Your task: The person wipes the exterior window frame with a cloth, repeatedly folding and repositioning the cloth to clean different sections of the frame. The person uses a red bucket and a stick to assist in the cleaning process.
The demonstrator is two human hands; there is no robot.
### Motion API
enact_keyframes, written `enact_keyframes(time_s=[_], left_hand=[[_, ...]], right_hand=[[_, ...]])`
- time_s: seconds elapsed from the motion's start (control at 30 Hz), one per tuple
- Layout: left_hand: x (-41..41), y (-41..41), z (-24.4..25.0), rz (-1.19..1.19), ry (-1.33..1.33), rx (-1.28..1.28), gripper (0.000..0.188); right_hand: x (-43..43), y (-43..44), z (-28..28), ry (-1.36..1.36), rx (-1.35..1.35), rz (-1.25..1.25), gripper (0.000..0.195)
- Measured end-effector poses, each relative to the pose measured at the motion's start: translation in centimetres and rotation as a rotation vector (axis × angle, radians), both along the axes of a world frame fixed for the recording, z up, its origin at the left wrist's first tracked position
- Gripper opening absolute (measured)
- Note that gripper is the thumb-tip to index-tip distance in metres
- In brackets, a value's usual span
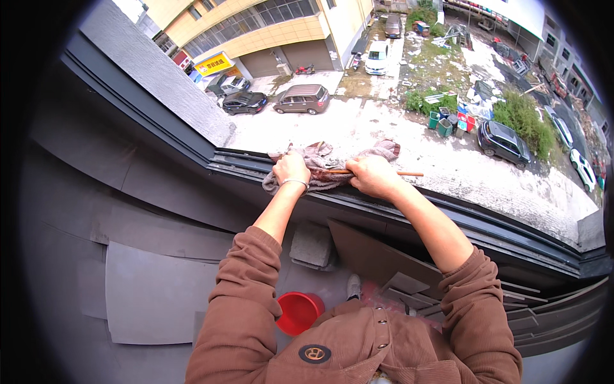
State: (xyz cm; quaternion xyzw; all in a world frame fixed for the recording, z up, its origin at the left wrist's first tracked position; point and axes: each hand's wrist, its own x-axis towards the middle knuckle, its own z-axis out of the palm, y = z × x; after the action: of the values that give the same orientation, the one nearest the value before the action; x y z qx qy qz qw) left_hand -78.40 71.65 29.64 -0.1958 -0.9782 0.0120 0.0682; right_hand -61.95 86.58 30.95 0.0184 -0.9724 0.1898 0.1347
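Note:
A damp-looking greyish-brown cloth (326, 156) lies bunched over the dark metal window track (460, 216). My left hand (291, 168), with a band at the wrist, is closed on the cloth's left part. My right hand (373, 175) grips a thin orange-brown stick (410, 174), whose one end juts out to the right and whose other end reaches left against the cloth. Part of the cloth shows behind my right hand; whether its fingers also hold cloth I cannot tell.
Below the sill are a red plastic bucket (300, 313), a grey block (312, 244) and leaning boards (383, 249). Large grey panels (158, 293) lie at the left. Beyond the open window, a rough outer ledge (537, 216) borders a drop to a yard with parked cars.

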Motion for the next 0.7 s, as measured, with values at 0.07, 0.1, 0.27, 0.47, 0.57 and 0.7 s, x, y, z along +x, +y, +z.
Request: enact_keyframes(time_s=[0.07, 0.1, 0.27, 0.47, 0.57, 0.7], left_hand=[[-0.3, 0.3, -0.3, -0.013, 0.003, 0.027, 0.027], [0.0, 0.5, 0.2, -0.026, -0.031, 0.034, 0.028], [-4.1, 2.3, 2.8, 0.109, -0.988, 1.013, 0.024], [-8.2, 12.5, 11.6, -0.541, -1.124, 1.373, 0.026], [-8.4, 14.9, 11.5, -0.505, -0.170, 0.322, 0.037], [-7.5, 16.0, 11.6, -0.658, -0.301, 0.672, 0.027]], right_hand=[[-0.5, 0.5, -0.4, -0.058, -0.048, -0.050, 0.022], [-0.6, 0.6, -0.3, -0.094, -0.076, -0.078, 0.022], [-1.1, 5.5, 1.2, -0.148, -0.404, -0.195, 0.028], [0.7, 17.4, 7.7, 0.186, -0.478, -0.422, 0.021], [1.4, 17.5, 8.7, 0.004, 0.088, -0.611, 0.020], [4.1, 18.5, 9.3, 0.111, 0.014, -0.605, 0.020]])
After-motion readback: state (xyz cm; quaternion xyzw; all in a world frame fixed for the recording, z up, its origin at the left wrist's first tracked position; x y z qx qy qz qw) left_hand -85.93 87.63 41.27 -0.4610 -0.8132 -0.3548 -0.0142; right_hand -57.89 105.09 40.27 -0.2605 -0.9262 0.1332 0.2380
